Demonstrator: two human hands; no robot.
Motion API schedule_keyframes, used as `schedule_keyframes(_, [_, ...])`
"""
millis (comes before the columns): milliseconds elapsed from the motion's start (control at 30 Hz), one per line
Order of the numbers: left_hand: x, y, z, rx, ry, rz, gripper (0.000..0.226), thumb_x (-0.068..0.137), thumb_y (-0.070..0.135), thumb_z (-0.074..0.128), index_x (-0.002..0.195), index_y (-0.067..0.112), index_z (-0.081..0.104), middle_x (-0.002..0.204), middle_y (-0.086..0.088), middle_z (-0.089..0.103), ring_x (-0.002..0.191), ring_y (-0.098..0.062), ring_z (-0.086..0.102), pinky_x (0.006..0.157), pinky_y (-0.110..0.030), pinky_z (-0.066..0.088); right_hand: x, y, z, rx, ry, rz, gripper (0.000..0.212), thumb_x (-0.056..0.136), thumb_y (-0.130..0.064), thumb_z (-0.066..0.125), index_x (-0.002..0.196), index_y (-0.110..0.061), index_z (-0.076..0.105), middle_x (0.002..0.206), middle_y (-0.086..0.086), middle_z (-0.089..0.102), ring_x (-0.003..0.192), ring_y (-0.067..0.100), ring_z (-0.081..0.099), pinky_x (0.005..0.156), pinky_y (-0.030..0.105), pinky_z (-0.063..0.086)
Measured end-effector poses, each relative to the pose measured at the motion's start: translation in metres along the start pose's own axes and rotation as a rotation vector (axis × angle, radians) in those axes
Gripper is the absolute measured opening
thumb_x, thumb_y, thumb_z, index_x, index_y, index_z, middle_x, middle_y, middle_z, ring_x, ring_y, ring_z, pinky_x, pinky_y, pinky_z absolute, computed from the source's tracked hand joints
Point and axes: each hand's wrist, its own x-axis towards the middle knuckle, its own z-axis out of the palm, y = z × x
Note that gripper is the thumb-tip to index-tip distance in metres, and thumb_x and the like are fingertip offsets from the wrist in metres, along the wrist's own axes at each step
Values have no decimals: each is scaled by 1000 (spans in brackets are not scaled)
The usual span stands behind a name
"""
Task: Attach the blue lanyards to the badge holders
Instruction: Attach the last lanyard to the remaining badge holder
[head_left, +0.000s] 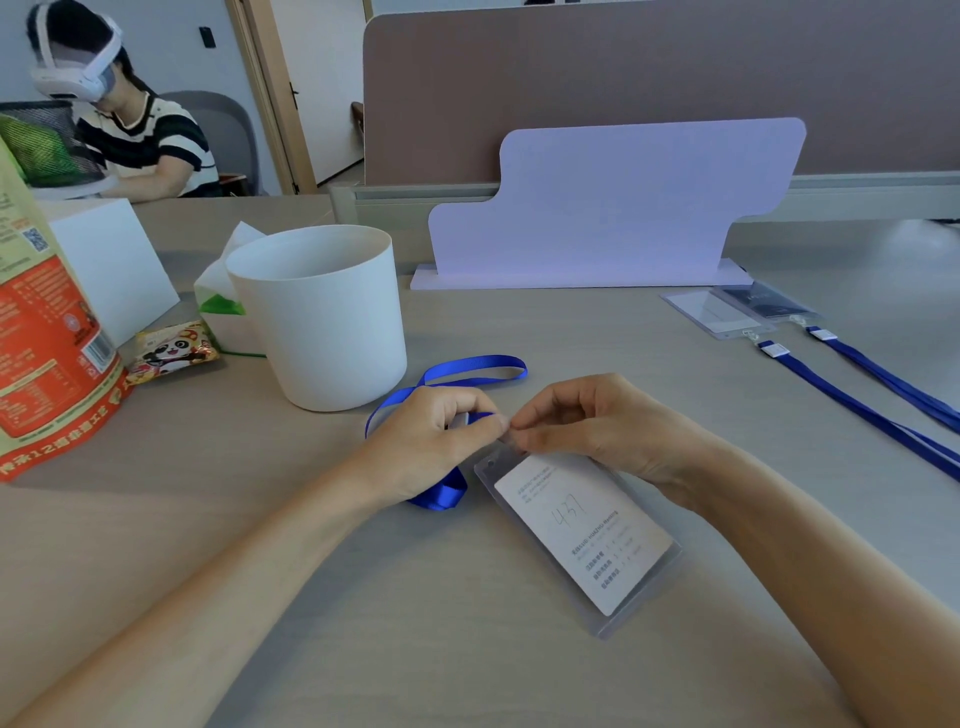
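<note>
A clear badge holder (587, 535) with a white card inside lies on the desk in front of me. My right hand (597, 426) pinches its top edge. My left hand (441, 441) grips the clip end of a blue lanyard (472, 366), right against the holder's top. The lanyard loops behind my left hand and bunches under my wrist. The clip itself is mostly hidden by my fingers. Two more badge holders (722, 314) with blue lanyards (852, 395) clipped on lie at the far right.
A white round pot (322, 317) stands just left of my hands. Behind it are a tissue pack (221, 291), a snack packet (174, 353), a large orange bag (47, 338) and a white box. A pale purple sign (613, 208) stands at the back. Another person sits far left.
</note>
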Motion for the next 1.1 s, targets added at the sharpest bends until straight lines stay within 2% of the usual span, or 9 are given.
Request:
schedule_keyframes(133, [1,-3,1,16,69,30,20,93,33,56,80,29,70,49,12,35,46,-7,31,46,-15,24,0,2,-14,-26,-145,63,40,80,-8,75,116,-23,64,96,3,77,91,18,72,90,34,53])
schedule_keyframes(267, [4,-5,-1,-15,153,20,20,94,30,54,83,24,70,43,13,36,38,-7,30,44,-15,23,-6,6,-38,-69,-286,128,62,73,-6,75,125,-31,53,105,6,76,101,27,70,94,42,51])
schedule_keyframes(367, [6,-10,-2,-33,212,17,21,93,33,54,80,29,70,48,11,36,38,-8,28,48,-23,23,-7,12,-50,-41,-107,94,51,72,-12,78,118,-28,62,100,8,75,94,24,72,86,37,54])
schedule_keyframes(467, [6,-12,-3,-31,262,30,18,92,32,56,81,27,69,49,11,44,41,-7,33,51,-25,26,1,21,-56,248,291,57,37,79,-11,77,113,-17,65,99,13,75,87,22,71,80,31,59])
schedule_keyframes(533, [6,-12,-2,-27,233,49,17,90,33,58,76,29,65,67,7,64,42,-5,40,53,-28,33,9,28,-55,479,487,60,41,78,-12,78,116,-11,62,102,17,74,86,22,70,82,34,59])
schedule_keyframes(633, [6,-12,1,38,170,70,9,85,36,61,77,32,65,76,10,69,67,-13,60,68,-30,45,18,33,-44,785,547,47,50,83,-6,73,129,-3,54,103,16,69,91,21,68,80,34,57])
schedule_keyframes(800, [7,-7,-3,-68,292,94,13,90,25,63,77,26,68,64,7,66,71,-14,63,74,-23,44,21,25,-30,1341,476,-72,60,87,12,44,144,-8,36,123,16,60,108,27,66,84,32,57])
schedule_keyframes(967, [6,7,20,-130,236,84,15,91,25,63,78,21,69,64,9,68,63,2,58,64,-10,39,24,20,5,1190,326,-124,41,89,13,45,129,6,49,123,25,64,106,35,68,84,36,59])
schedule_keyframes(1100, [6,9,28,-97,211,95,13,90,30,64,78,28,70,68,9,72,67,1,63,73,-19,46,23,18,12,937,220,-129,35,93,0,53,128,-1,48,113,23,70,103,31,70,92,38,55])
